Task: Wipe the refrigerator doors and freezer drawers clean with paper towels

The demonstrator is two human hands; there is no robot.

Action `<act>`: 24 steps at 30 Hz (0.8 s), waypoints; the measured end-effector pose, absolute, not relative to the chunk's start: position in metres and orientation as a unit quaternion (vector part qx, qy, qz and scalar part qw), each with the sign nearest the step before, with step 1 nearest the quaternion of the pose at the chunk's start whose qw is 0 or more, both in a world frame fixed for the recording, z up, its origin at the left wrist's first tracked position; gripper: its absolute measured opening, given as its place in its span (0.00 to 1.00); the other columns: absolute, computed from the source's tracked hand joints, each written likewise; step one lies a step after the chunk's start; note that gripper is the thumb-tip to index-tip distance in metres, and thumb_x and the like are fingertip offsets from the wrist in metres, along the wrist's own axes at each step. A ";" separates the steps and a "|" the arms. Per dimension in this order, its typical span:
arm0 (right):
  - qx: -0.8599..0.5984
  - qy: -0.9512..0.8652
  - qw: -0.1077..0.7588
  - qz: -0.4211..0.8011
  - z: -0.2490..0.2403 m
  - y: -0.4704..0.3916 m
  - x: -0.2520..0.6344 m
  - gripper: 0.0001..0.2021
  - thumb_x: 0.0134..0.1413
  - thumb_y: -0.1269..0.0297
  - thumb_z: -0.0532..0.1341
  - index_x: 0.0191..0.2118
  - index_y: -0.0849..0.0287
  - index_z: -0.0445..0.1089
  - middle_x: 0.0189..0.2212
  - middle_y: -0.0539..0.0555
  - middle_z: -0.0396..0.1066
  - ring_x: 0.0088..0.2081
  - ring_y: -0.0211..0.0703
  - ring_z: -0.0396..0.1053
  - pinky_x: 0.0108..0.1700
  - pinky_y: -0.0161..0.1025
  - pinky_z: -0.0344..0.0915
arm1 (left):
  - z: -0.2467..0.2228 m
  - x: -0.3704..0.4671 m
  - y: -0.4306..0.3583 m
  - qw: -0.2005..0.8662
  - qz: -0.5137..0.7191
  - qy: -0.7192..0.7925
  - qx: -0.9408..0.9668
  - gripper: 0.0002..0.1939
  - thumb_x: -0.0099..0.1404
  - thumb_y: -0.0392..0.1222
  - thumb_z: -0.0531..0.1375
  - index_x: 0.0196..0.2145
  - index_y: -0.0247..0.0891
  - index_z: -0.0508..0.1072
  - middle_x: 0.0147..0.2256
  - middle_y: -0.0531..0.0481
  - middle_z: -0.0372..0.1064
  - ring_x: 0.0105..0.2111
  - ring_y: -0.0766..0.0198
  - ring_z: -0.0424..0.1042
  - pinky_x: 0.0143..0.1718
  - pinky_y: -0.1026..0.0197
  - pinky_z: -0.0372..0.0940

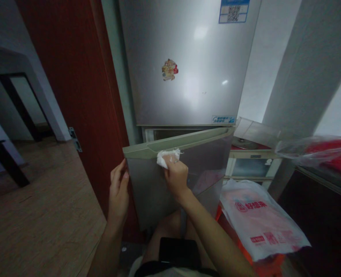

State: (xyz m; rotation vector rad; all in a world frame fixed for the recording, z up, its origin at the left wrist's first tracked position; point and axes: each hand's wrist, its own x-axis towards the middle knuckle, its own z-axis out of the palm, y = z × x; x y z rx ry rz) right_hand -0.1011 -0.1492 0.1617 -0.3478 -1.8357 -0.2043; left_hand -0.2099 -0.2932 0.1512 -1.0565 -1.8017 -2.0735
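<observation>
Cloth (pixel 162 159): white, crumpled, pinched in the right hand (pixel 176 176); its frayed threads could snag.
Refrigerator door (pixel 149 188): silver-grey, flat, ajar beneath the right hand; could swing if the left hand (pixel 119 188), resting loosely at its edge, slips.

The left hand (pixel 119 192) touches the free edge of the lower door (pixel 147 192) of a silver fridge (pixel 188 104); that door stands ajar beneath the shut upper door (pixel 147 38). The right hand (pixel 176 175) presses a bunched white cloth (pixel 162 158) against the lower door near its top rim, the fingers bent around it. A worn sticker (pixel 169 70) and a blue-and-white label (pixel 234 10) are on the upper door. A reddish wooden door (pixel 101 96) stands left of the fridge; to the right lies a white plastic bag (pixel 263 219) with red print.
</observation>
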 end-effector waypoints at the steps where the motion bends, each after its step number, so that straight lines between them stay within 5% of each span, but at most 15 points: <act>1: -0.121 -0.792 0.590 -0.101 0.150 -0.150 -0.102 0.12 0.62 0.70 0.54 0.44 0.58 0.75 0.30 0.56 0.75 0.29 0.44 0.69 0.31 0.37 0.58 | 0.152 -0.209 -0.293 0.100 -0.699 -0.611 -0.356 0.23 0.69 0.49 0.54 0.59 0.43 0.68 0.58 0.45 0.63 0.61 0.57 0.61 0.65 0.54 0.51; 14: 0.041 -0.822 0.562 -0.080 -0.021 -0.172 -0.080 0.20 0.70 0.68 0.47 0.29 0.57 0.70 0.19 0.48 0.69 0.22 0.36 0.66 0.26 0.37 0.56 | 0.149 -0.209 -0.292 0.120 -0.695 -0.605 -0.371 0.22 0.71 0.47 0.53 0.59 0.44 0.68 0.59 0.46 0.63 0.62 0.59 0.60 0.64 0.56 0.52; 24: -0.101 -0.798 0.591 0.059 -0.008 -0.193 -0.072 0.24 0.71 0.61 0.40 0.36 0.59 0.72 0.25 0.54 0.76 0.25 0.41 0.74 0.26 0.35 0.67 | 0.148 -0.210 -0.293 0.138 -0.685 -0.607 -0.378 0.22 0.70 0.50 0.53 0.59 0.43 0.68 0.57 0.44 0.64 0.60 0.56 0.61 0.64 0.53 0.53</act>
